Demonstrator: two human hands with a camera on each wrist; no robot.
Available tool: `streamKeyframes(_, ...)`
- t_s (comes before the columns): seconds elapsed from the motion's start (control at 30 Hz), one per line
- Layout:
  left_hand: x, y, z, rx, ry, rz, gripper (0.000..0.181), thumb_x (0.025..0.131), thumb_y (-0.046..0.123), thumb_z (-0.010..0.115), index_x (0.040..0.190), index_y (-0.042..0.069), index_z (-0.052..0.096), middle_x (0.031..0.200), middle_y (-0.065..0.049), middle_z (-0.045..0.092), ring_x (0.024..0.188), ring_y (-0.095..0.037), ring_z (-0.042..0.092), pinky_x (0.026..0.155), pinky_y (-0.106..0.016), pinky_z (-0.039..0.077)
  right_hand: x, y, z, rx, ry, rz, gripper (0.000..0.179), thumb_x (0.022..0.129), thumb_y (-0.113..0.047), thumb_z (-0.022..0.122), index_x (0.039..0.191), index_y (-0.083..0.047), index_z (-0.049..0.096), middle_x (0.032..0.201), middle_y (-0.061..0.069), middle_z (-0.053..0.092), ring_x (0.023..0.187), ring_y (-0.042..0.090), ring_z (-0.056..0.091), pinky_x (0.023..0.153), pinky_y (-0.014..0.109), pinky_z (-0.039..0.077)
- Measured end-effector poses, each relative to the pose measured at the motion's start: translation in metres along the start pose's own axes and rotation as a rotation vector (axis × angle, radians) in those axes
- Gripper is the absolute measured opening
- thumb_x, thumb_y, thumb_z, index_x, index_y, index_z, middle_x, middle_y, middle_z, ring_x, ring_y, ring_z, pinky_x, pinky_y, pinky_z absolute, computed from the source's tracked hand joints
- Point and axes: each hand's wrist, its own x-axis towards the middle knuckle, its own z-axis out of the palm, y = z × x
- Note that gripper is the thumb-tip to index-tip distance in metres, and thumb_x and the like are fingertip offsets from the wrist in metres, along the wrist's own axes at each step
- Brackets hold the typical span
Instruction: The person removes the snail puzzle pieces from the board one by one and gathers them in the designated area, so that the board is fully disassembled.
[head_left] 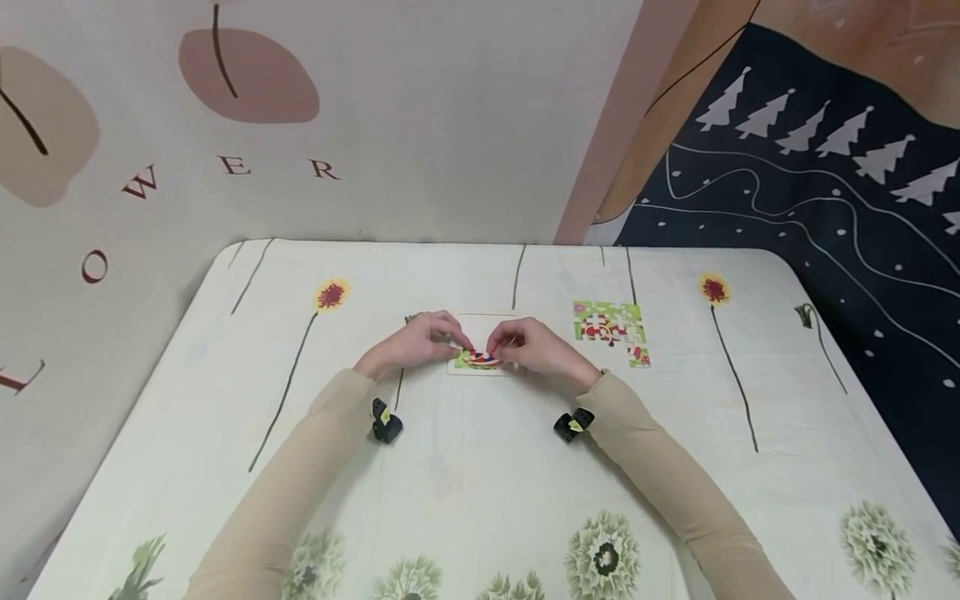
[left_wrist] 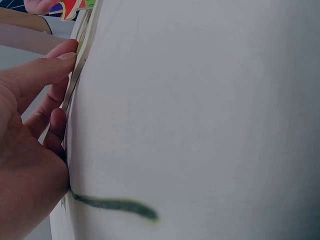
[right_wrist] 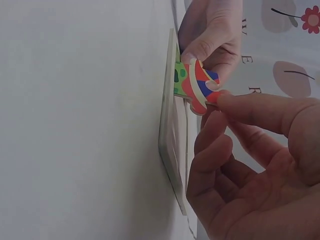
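A flat, pale puzzle tray (head_left: 483,325) lies mid-table between the hands. Brightly coloured jigsaw pieces (right_wrist: 197,86), green, red, white and blue, are at its near part, tilted up from the tray in the right wrist view. My right hand (head_left: 542,352) pinches their edge between thumb and forefinger, its other fingers curled. From the opposite side my left hand (head_left: 422,340) pinches the pieces' other edge with thumb and forefinger. In the left wrist view, the left fingers (left_wrist: 62,57) are close to the tray's edge. The fingertips partly cover the pieces, so their joins are hard to make out.
Right of the tray lies a partly joined group of jigsaw pieces (head_left: 618,319), with a mushroom-printed piece (head_left: 639,357) at its lower corner. A white flower-printed cloth (head_left: 480,475) covers the table. Printed curtains (head_left: 450,167) hang behind and to the right.
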Motion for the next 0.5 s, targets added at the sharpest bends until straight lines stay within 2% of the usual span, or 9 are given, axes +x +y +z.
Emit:
streamKeyframes(0.23,-0.001,0.0,0.0,0.014,0.005,0.028,0.019,0.091,0.004,0.067,0.107,0.007,0.076,0.118,-0.012,0.062,0.115,-0.027,0.052,0.102,-0.045,0.036,-0.001,0.0,0.0,0.01,0.019,-0.02,0.015,0.091,0.002,0.057,0.099,0.0,0.069,0.096,0.014,0.069,0.075,0.011,0.054,0.066,0.023,0.042)
streamKeyframes(0.5,0.001,-0.001,0.0,0.008,-0.003,0.008,0.02,0.091,0.005,0.066,0.109,0.008,0.076,0.118,-0.011,0.061,0.115,-0.027,0.052,0.104,-0.049,0.035,-0.007,-0.001,-0.012,0.044,0.088,-0.034,0.014,0.092,0.0,0.059,0.101,-0.001,0.07,0.097,0.014,0.07,0.083,0.015,0.06,0.08,0.027,0.047)
